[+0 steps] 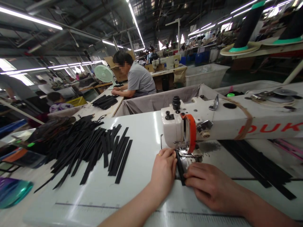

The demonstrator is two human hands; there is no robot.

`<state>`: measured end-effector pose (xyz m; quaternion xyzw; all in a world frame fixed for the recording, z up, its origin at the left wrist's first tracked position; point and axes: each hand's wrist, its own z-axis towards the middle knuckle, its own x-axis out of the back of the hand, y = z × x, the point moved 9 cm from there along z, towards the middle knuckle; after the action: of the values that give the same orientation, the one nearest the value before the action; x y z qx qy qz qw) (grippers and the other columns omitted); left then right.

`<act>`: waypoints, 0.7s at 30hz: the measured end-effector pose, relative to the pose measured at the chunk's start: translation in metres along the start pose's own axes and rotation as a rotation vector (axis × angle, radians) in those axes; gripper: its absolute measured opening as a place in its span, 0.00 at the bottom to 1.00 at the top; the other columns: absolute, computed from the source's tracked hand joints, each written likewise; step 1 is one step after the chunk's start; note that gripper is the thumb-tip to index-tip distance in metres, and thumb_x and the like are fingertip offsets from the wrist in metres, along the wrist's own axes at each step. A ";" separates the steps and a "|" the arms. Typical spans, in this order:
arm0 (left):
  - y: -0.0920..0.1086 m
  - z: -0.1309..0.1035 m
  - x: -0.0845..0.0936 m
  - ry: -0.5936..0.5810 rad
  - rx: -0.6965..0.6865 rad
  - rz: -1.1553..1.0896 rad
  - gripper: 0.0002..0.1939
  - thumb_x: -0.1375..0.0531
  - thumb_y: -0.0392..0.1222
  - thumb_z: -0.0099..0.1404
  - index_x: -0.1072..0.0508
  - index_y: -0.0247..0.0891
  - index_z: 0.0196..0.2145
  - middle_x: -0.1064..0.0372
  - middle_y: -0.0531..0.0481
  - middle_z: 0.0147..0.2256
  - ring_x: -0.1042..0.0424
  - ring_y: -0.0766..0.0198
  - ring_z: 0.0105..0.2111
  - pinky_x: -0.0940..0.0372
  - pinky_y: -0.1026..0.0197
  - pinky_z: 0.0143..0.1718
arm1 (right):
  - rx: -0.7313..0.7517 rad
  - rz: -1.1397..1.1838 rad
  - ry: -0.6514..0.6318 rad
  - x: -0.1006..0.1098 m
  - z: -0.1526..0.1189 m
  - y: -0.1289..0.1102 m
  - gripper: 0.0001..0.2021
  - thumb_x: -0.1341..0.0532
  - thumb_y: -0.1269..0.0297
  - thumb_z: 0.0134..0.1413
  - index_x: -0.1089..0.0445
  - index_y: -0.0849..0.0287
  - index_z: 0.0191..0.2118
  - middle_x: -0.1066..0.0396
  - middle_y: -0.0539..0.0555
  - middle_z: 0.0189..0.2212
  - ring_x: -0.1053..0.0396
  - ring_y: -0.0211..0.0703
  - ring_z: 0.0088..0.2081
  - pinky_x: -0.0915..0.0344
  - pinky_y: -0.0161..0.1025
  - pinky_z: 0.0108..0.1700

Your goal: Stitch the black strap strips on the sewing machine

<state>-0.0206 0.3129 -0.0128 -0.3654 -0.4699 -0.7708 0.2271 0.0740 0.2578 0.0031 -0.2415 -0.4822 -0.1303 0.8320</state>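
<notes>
A black fabric strip [181, 170] lies under the front of the sewing machine [174, 127], running from the presser foot area toward me. My left hand [164, 167] is on the strip's left side, its fingers closed together at the far part of it, close to the needle. At the near end, my right hand [208, 184] pinches the strip's right edge between thumb and fingers. The needle is partly hidden behind the orange guard [191, 134] and my fingers.
A large pile of black strips [78, 148] covers the table's left side. More strips [258, 167] lie under the machine arm at right. A ruler scale [87, 205] marks the table's front. Beyond a cloth-lined bin [161, 101], a co-worker [139, 77] sits at another table. Thread cones [248, 28] stand upper right.
</notes>
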 end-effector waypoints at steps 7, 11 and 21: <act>0.000 0.000 0.001 0.010 -0.005 -0.029 0.12 0.49 0.28 0.67 0.27 0.37 0.35 0.28 0.44 0.43 0.34 0.55 0.45 0.34 0.49 0.49 | -0.060 0.006 0.083 0.004 0.002 0.014 0.15 0.46 0.75 0.57 0.26 0.56 0.45 0.25 0.54 0.43 0.29 0.46 0.45 0.34 0.46 0.53; 0.001 0.000 0.001 0.005 -0.006 -0.029 0.11 0.48 0.29 0.68 0.27 0.36 0.34 0.28 0.44 0.44 0.34 0.54 0.46 0.34 0.50 0.50 | -0.073 -0.050 0.086 0.001 0.004 0.021 0.15 0.46 0.74 0.58 0.26 0.57 0.46 0.26 0.56 0.46 0.29 0.47 0.46 0.32 0.48 0.51; 0.002 -0.002 -0.001 0.024 -0.028 0.033 0.10 0.47 0.28 0.67 0.27 0.36 0.35 0.28 0.45 0.42 0.34 0.54 0.46 0.34 0.49 0.50 | -0.125 -0.379 0.020 -0.013 0.008 0.030 0.17 0.45 0.74 0.60 0.30 0.66 0.53 0.25 0.62 0.42 0.27 0.47 0.33 0.28 0.46 0.38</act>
<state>-0.0194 0.3104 -0.0126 -0.3669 -0.4501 -0.7778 0.2404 0.0749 0.2871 -0.0129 -0.1963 -0.5018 -0.3168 0.7806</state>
